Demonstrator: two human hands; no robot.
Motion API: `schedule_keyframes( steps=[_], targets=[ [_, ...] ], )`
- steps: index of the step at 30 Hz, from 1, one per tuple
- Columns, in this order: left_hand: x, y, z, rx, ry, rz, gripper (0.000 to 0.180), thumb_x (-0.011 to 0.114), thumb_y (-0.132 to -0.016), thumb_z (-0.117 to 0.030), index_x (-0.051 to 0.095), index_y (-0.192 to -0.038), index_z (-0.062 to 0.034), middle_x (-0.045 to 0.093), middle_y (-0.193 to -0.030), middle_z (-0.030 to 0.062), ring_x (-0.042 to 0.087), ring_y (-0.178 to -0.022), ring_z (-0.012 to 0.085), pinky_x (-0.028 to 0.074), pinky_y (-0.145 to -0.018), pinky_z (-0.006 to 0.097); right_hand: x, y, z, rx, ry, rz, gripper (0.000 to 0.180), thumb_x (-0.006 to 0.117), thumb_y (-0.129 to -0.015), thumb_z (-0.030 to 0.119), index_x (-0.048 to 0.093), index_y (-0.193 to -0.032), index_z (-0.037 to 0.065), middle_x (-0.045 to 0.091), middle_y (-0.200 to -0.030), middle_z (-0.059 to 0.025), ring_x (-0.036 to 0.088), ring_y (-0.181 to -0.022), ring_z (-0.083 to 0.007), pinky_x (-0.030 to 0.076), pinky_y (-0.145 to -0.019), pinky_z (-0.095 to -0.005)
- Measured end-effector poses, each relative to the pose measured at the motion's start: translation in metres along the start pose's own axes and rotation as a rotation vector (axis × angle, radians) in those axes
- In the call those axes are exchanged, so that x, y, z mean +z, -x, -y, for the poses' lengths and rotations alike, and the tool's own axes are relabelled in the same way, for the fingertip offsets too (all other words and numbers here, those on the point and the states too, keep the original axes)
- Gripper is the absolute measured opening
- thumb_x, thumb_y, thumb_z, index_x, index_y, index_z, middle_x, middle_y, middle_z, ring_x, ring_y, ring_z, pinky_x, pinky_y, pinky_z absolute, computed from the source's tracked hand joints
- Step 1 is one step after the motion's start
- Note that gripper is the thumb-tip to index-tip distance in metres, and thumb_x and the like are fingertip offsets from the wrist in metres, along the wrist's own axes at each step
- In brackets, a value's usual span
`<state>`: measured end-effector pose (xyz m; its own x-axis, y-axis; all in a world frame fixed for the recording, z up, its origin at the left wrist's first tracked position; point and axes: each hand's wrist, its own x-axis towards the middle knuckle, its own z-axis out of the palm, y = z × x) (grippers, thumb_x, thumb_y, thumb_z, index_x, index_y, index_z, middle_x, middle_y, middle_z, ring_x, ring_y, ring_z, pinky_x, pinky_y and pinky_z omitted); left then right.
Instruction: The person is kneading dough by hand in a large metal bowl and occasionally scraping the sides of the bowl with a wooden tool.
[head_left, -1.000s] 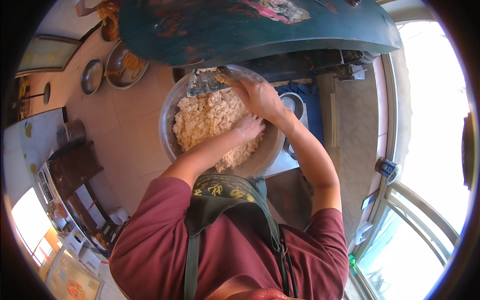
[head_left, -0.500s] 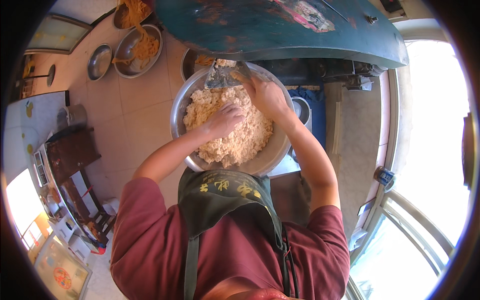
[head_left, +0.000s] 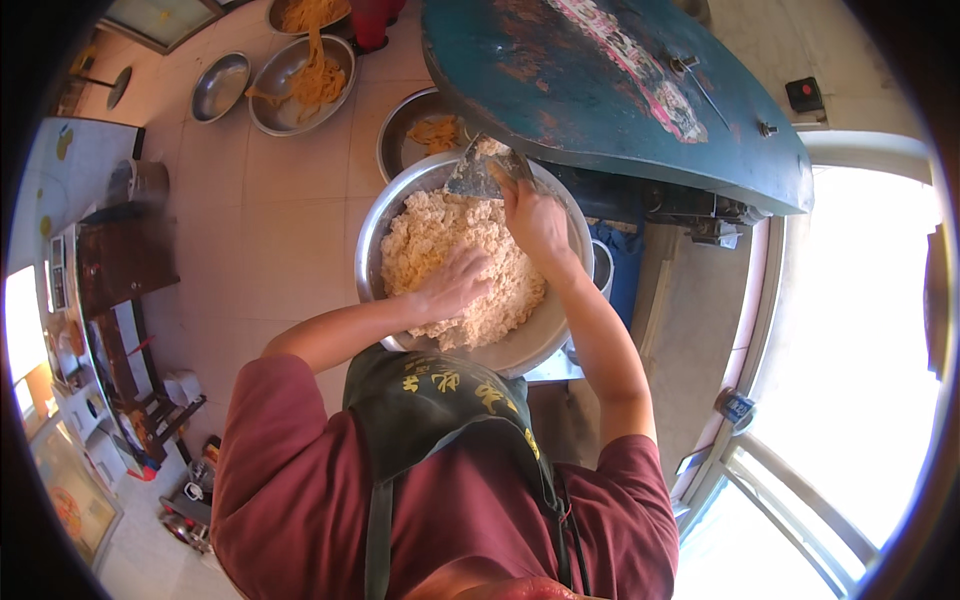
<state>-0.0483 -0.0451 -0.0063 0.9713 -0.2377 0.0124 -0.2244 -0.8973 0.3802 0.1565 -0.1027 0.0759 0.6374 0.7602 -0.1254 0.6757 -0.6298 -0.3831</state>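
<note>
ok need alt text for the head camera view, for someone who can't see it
Seen from above, a person's left hand presses into crumbly pale dough in a large metal bowl, while the right hand holds a flat metal scraper at the far rim. More metal bowls with yellow noodles sit on the tiled floor.

Large bowl: dull brushed metal. Inside it, crumbly matt pale dough, with a flat metal scraper at the far rim. Above the bowl, chipped teal-painted panel, worn rough.
</note>
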Motion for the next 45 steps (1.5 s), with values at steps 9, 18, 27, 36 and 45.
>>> schedule_keyframes(
  steps=[9,18,27,36,45],
  targets=[
    [0.025,0.02,0.008,-0.005,0.146,-0.123,0.028,0.063,-0.088,-0.012,0.063,-0.115,-0.0122,0.051,-0.132,0.0161,0.044,-0.131,0.0365,0.033,-0.11,0.058,0.026,-0.008,-0.004,-0.084,0.007,-0.159,0.032,0.053,-0.1,0.033,0.062,-0.101,0.002,0.067,-0.074,-0.0275,0.066,-0.067,-0.0468,0.054,-0.061,-0.0554],
    [0.003,0.013,0.014,-0.043,0.45,-0.292,0.047,0.073,-0.076,-0.005,0.056,-0.12,-0.0079,0.05,-0.126,0.0181,0.051,-0.121,0.0384,0.045,-0.101,0.046,0.025,-0.02,0.004,-0.033,0.145,-0.062,0.043,0.051,-0.101,0.032,0.055,-0.124,-0.003,0.069,-0.082,-0.0259,0.071,-0.071,-0.0399,0.057,-0.06,-0.0512],
    [0.006,0.035,0.013,-0.123,0.328,-0.224,0.055,0.071,-0.078,-0.006,0.053,-0.13,-0.0098,0.048,-0.133,0.0189,0.05,-0.122,0.0396,0.045,-0.102,0.047,0.026,-0.002,-0.007,0.042,0.164,-0.065,0.032,0.054,-0.1,0.032,0.059,-0.092,0.002,0.068,-0.076,-0.0282,0.068,-0.072,-0.0459,0.056,-0.064,-0.054],
    [-0.001,0.026,0.023,-0.175,0.45,-0.196,0.049,0.063,-0.083,-0.001,0.054,-0.13,-0.0095,0.052,-0.117,0.015,0.053,-0.11,0.0357,0.048,-0.094,0.046,0.034,-0.02,-0.007,-0.037,0.147,-0.145,0.033,0.054,-0.1,0.032,0.059,-0.092,0.001,0.067,-0.075,-0.0284,0.068,-0.069,-0.0457,0.056,-0.061,-0.0534],
    [-0.023,0.015,0.02,-0.22,0.547,-0.21,0.057,0.065,-0.079,0.002,0.052,-0.134,-0.0067,0.053,-0.117,0.0158,0.056,-0.105,0.0372,0.051,-0.088,0.044,0.037,-0.03,0.001,-0.077,0.179,-0.087,0.033,0.052,-0.1,0.031,0.058,-0.112,0.001,0.068,-0.07,-0.0233,0.068,-0.064,-0.0425,0.057,-0.059,-0.0508]
  ],
)
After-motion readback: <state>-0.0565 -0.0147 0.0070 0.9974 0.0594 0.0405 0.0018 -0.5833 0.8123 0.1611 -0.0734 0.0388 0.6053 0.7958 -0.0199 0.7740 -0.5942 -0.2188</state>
